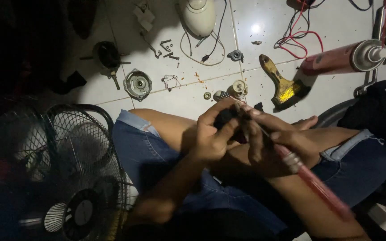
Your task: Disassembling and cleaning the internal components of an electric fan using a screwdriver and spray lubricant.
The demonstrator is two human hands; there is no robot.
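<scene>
Screwdriver in right hand; left hand grips dark part.

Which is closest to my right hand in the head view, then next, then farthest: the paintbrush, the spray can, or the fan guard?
From the right hand:
1. Paintbrush, on the floor just ahead of the hand.
2. Spray can, lying farther ahead and to the right.
3. Fan guard, far off on the left beside the leg.

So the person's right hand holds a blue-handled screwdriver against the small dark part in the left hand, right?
Not quite: in the head view the screwdriver in the right hand has a translucent red handle, not blue. It does meet the small dark part held in the left hand.
</scene>
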